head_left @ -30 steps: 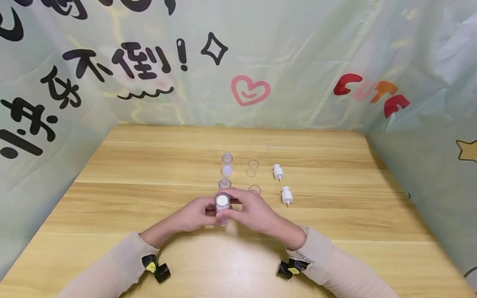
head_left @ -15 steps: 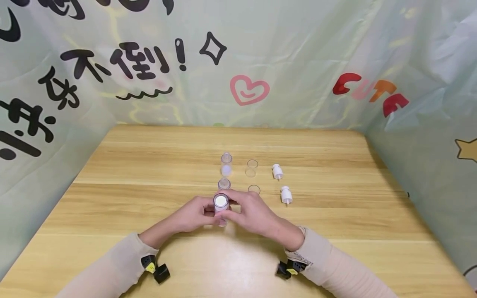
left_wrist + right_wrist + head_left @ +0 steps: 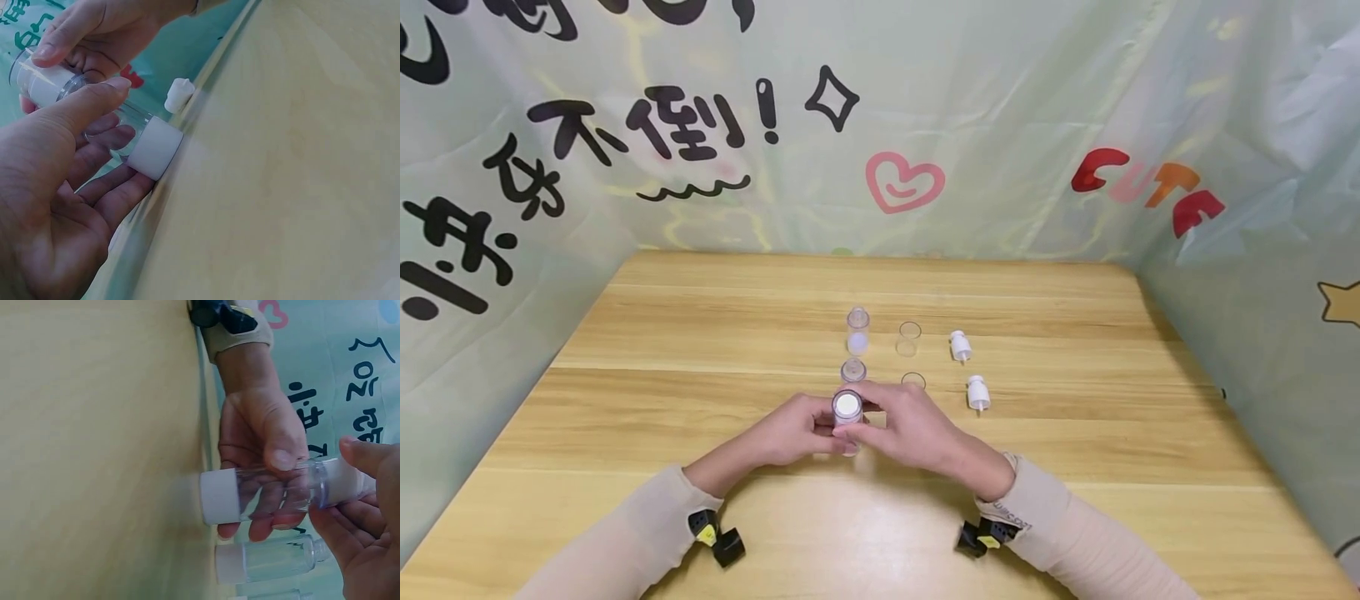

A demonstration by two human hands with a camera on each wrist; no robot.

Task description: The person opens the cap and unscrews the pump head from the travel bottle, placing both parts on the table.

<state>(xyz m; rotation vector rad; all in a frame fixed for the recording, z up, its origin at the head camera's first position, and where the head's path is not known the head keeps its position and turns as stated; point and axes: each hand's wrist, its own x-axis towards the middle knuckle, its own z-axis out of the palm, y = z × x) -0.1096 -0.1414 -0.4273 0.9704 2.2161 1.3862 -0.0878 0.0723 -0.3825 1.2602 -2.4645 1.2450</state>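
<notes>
In the head view my left hand [image 3: 786,432] and right hand [image 3: 913,425] meet at one small clear pump bottle [image 3: 847,407], held upright. My left hand grips its transparent body; the white base [image 3: 156,148] shows below the fingers in the left wrist view. Thumb and fingers of my right hand pinch the upper end, where a clear cap [image 3: 24,72] surrounds a white pump top [image 3: 47,85]. Fingers cover part of the joint between body and top. The right wrist view shows the bottle's clear body [image 3: 250,490] lying against my left fingers.
Behind the hands stand two more clear bottles, a far one [image 3: 857,332] and a nearer one [image 3: 853,369]. To their right are two clear caps [image 3: 907,343] [image 3: 913,380], then two white pump heads [image 3: 959,346] [image 3: 977,392]. Cloth walls border the wooden table [image 3: 700,300].
</notes>
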